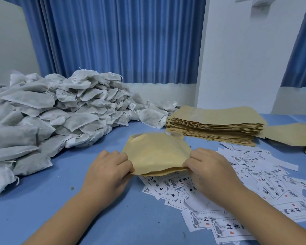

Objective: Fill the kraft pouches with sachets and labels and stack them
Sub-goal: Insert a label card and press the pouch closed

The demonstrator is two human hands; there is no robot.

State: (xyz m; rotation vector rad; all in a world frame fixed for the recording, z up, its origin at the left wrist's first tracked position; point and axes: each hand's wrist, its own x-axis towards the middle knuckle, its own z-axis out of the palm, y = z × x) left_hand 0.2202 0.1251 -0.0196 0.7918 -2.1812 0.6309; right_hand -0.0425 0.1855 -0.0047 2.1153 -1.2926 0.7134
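A kraft pouch (155,152) lies bulging in front of me on the blue table (64,200). My left hand (108,172) pinches its near left edge and my right hand (210,170) pinches its near right edge, so the mouth facing me gapes a little. Grey-white sachets (48,110) are heaped high on the left. White printed labels (251,183) lie scattered to the right, some under the pouch and my right hand. A stack of flat empty kraft pouches (214,126) stands behind the held pouch on the right.
More kraft pouches (293,135) lie at the far right edge. Blue curtains (117,41) and a white wall (245,50) close off the back of the table. Bare blue table surface lies near me on the left.
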